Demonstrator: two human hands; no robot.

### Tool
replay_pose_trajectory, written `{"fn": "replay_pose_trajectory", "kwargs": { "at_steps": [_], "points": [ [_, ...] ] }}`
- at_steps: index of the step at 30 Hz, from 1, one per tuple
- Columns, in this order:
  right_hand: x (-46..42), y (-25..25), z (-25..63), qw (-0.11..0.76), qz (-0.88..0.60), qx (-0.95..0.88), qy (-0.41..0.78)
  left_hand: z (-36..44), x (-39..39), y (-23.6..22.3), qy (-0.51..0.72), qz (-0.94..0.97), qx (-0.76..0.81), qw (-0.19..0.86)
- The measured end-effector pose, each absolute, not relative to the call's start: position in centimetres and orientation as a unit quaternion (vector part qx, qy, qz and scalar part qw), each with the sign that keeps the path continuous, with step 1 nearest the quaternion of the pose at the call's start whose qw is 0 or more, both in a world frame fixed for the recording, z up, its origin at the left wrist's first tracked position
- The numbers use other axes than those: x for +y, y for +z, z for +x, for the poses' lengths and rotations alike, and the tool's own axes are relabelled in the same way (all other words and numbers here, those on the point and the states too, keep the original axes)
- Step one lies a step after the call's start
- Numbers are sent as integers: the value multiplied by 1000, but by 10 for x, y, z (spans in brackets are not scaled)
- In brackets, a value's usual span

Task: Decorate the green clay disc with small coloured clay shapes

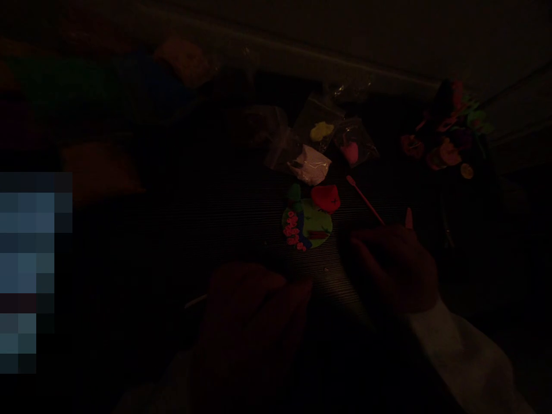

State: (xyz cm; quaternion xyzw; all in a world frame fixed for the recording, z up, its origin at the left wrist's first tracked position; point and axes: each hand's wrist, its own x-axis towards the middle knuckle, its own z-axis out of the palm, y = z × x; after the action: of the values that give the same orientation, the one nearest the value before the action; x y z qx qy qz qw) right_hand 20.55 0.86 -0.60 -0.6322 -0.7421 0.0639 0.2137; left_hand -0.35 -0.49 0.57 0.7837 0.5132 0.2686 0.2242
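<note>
The picture is very dark. Low in the middle, my left hand [259, 305] is closed, its thumb and fingers drawn together; what it may hold is too dark to make out. A thin pale stick [196, 301] shows at its left side, and I cannot tell if it is gripped. My right hand [397, 267] is bent with its fingertips together, just right of a round green clay piece [317, 221]. Pink flowers, a blue strip and a red clay shape [326, 198] with a small cross mark sit on that piece. A pink modelling tool [364, 198] runs behind my right hand.
Beyond the green piece lie clear bags with white clay [311, 165], yellow clay [321, 131] and pink clay [350, 152]. A colourful clay cluster [448, 149] stands at the back right. Dim coloured packets [99, 172] lie at the left.
</note>
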Motion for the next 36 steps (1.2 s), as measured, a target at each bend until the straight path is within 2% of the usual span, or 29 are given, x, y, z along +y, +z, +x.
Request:
{"fn": "replay_pose_trajectory", "kwargs": {
  "at_steps": [15, 21, 29, 36],
  "points": [
    [27, 8, 179, 224, -633, -734, 101, -15, 11, 12, 215, 723, 460, 468],
    [17, 16, 175, 300, -607, -714, 180, -13, 13, 21, 222, 665, 475, 532],
    [6, 28, 170, 329, -559, -710, 274, -6, 11, 33, 251, 563, 520, 592],
    [-5, 31, 167, 365, -531, -700, 307, -2, 18, 33, 222, 486, 524, 663]
  ]
}}
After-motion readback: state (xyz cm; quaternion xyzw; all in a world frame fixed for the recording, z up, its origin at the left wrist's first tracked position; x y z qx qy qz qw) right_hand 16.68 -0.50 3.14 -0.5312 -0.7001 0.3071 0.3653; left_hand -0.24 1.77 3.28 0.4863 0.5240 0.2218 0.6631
